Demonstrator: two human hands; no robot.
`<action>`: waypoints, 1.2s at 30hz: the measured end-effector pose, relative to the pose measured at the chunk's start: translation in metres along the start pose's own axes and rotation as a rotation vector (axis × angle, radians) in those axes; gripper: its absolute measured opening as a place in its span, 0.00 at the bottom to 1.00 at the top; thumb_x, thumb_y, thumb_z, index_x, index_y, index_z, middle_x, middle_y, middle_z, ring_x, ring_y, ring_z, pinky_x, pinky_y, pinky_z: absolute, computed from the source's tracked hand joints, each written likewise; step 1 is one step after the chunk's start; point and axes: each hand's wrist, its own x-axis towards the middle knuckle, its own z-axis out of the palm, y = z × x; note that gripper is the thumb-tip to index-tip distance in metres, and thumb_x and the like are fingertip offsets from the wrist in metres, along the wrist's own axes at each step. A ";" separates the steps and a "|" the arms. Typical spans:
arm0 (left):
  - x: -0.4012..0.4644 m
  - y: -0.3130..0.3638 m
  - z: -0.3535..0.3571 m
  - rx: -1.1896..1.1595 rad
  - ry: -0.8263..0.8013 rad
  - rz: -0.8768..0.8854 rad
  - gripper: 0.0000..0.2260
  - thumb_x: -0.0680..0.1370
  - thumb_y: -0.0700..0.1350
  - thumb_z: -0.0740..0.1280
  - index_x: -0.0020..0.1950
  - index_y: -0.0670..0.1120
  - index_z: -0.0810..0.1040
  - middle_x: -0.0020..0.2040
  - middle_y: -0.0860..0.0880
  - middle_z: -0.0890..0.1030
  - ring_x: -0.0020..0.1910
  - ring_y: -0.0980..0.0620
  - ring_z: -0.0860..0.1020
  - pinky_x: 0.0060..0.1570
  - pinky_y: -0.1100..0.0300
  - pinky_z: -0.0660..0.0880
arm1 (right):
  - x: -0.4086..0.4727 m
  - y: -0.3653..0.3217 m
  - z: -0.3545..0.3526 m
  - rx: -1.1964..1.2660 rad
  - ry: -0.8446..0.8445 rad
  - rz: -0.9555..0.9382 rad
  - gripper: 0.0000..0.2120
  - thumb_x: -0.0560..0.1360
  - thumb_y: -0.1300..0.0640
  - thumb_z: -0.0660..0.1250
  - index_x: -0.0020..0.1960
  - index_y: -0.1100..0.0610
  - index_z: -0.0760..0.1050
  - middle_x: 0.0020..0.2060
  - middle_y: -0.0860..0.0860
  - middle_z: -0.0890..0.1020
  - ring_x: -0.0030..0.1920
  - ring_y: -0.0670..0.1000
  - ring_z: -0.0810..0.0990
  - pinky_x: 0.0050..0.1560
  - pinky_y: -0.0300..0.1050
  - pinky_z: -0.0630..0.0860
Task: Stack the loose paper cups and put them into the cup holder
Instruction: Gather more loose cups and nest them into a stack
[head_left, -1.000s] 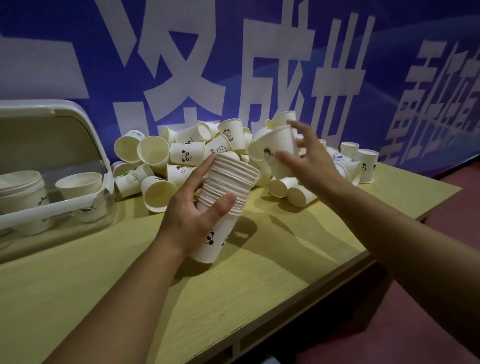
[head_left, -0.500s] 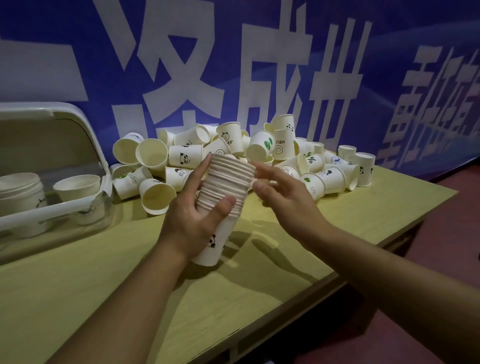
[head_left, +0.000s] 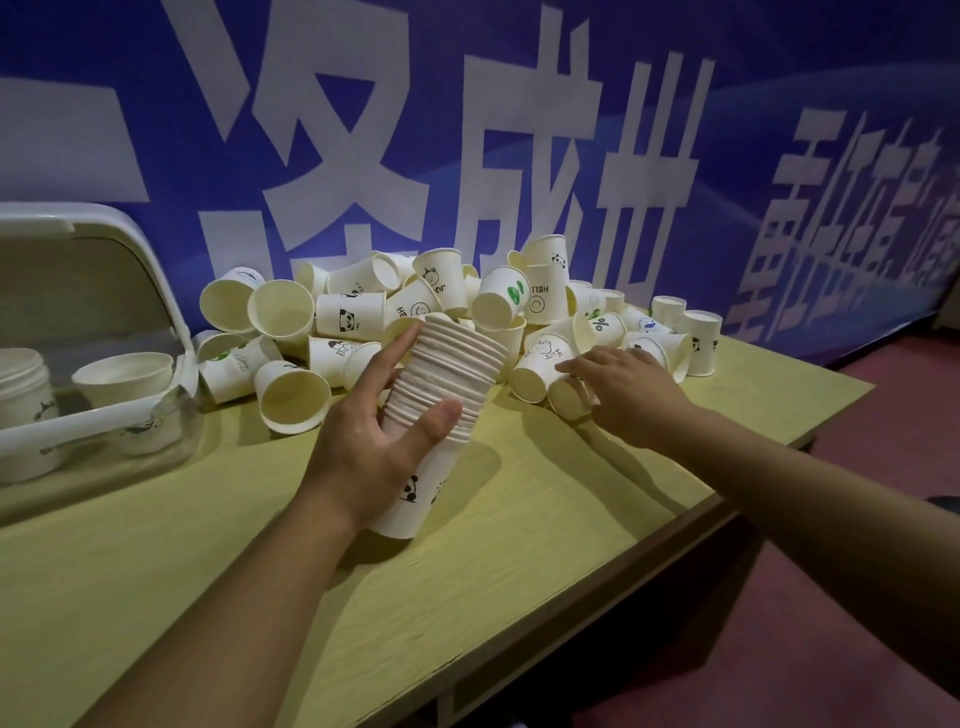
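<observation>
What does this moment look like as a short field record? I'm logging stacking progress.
left hand: grips the stack of nested paper cups, tilted above the table
right hand: fingers straight, on a loose cup in the pile of loose cups
cup holder: far left, holds cup stacks
backdrop: blue banner

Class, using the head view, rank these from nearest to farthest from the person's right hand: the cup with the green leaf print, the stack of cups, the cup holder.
From the right hand:
1. Stack of cups, just to its left, held by the left hand.
2. Cup with the green leaf print, up in the pile behind.
3. Cup holder, far left on the table.
</observation>
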 end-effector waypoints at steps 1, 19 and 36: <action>0.000 0.000 0.000 0.001 0.000 0.000 0.36 0.67 0.69 0.67 0.74 0.70 0.62 0.57 0.65 0.80 0.52 0.65 0.81 0.46 0.65 0.77 | 0.002 0.002 0.001 -0.037 -0.012 -0.017 0.31 0.75 0.50 0.72 0.75 0.44 0.65 0.72 0.48 0.72 0.73 0.53 0.68 0.76 0.57 0.59; -0.006 0.010 0.007 0.013 -0.146 0.069 0.35 0.67 0.68 0.68 0.74 0.72 0.62 0.59 0.73 0.76 0.57 0.66 0.78 0.48 0.68 0.78 | -0.020 -0.052 -0.061 1.349 0.475 -0.026 0.20 0.72 0.53 0.73 0.59 0.38 0.72 0.65 0.52 0.73 0.58 0.56 0.81 0.51 0.51 0.84; -0.006 0.012 0.007 -0.067 -0.094 0.058 0.36 0.67 0.66 0.69 0.75 0.68 0.63 0.58 0.69 0.79 0.55 0.63 0.80 0.47 0.67 0.79 | -0.044 -0.080 -0.055 1.320 0.266 -0.051 0.12 0.77 0.44 0.63 0.59 0.35 0.78 0.57 0.47 0.79 0.58 0.49 0.78 0.60 0.53 0.78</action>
